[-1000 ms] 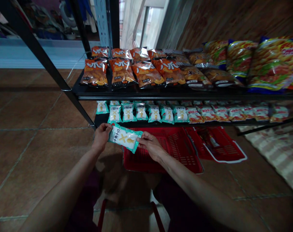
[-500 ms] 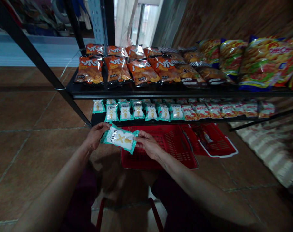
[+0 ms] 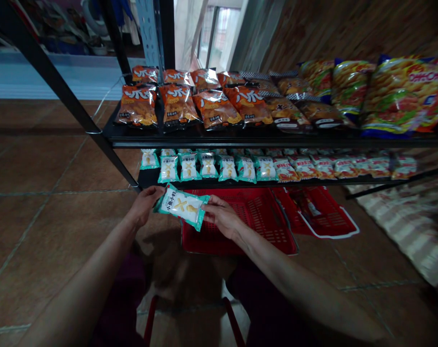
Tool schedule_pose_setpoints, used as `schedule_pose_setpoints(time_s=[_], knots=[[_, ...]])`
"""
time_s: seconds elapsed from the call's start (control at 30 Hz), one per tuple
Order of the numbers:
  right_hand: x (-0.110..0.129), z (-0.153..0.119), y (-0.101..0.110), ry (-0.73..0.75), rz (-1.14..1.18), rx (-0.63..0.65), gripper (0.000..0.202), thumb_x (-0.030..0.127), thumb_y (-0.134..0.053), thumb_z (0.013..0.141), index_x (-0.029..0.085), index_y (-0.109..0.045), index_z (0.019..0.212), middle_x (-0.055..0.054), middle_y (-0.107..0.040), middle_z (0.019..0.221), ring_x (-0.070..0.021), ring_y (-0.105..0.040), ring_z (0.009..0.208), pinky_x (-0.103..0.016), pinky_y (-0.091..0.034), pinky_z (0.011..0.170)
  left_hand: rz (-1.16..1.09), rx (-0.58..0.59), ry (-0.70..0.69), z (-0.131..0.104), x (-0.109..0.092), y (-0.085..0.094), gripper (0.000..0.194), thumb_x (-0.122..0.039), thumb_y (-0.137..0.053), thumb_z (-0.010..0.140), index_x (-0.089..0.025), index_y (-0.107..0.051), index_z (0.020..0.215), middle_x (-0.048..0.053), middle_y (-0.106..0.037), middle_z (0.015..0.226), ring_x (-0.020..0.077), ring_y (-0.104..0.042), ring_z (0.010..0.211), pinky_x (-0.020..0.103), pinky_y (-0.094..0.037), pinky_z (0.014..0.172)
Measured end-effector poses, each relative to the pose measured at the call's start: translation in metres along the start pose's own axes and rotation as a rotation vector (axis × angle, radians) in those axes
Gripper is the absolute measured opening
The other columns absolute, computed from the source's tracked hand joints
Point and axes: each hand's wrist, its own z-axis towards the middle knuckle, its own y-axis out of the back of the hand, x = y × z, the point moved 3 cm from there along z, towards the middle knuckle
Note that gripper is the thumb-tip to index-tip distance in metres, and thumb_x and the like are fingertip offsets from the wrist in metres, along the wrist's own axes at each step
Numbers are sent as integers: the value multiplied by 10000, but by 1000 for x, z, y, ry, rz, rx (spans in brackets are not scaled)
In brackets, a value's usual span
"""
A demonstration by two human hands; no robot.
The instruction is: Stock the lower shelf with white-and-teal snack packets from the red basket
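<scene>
A green and white snack bag is stretched sideways between my two hands, its printed face up. My left hand pinches its left end, and my right hand pinches its right end between thumb and fingers. Just beyond the bag, a row of matching green bags stands on the lower shelf. Below it and partly hidden by it lies a red basket on the floor.
Orange snack bags and large yellow bags fill the upper black shelf. Red and white packs sit at the lower shelf's right. A second red basket with a white handle is on the right. A black post slants at left.
The view has shifted slightly, so the shelves appear a little further right. The bag has tilted a little and stays held in both hands.
</scene>
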Motion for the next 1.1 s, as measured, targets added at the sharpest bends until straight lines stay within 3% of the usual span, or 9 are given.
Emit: schedule_pose_setpoints(time_s=[0.2, 0.5, 0.73, 1.1], knots=[[-1, 3, 2, -47, 54, 2, 326, 240, -795, 471, 199, -568, 702, 38, -649, 772, -115, -594, 747, -313, -482, 768, -182, 28, 155, -1, 3, 2, 179, -178, -737, 569, -120, -639, 707, 28, -644, 664, 100, -569, 556, 220, -467, 564], [-2, 0, -5, 7, 9, 80, 358, 278, -815, 479, 176, -520, 654, 45, -572, 740, -105, -565, 755, -329, -488, 786, -85, -139, 43, 7, 10, 8, 189, -211, -735, 497, -132, -597, 599, -19, -587, 557, 81, -513, 509, 196, -404, 505], [0, -3, -6, 42, 16, 68, 382, 275, -809, 484, 172, -469, 624, 68, -496, 663, -78, -522, 672, -315, -493, 734, -88, -163, 10, 9, 8, 7, 275, -242, -786, 418, -138, -606, 598, -28, -587, 550, 86, -510, 513, 207, -406, 512], [5, -10, -10, 120, 12, 55, 413, 311, -804, 491, 167, -436, 611, 65, -517, 662, -78, -521, 659, -313, -505, 711, -196, -138, 92, 7, 12, 3, 215, -174, -716, 572, -137, -633, 767, 7, -656, 742, 96, -585, 629, 197, -438, 556]])
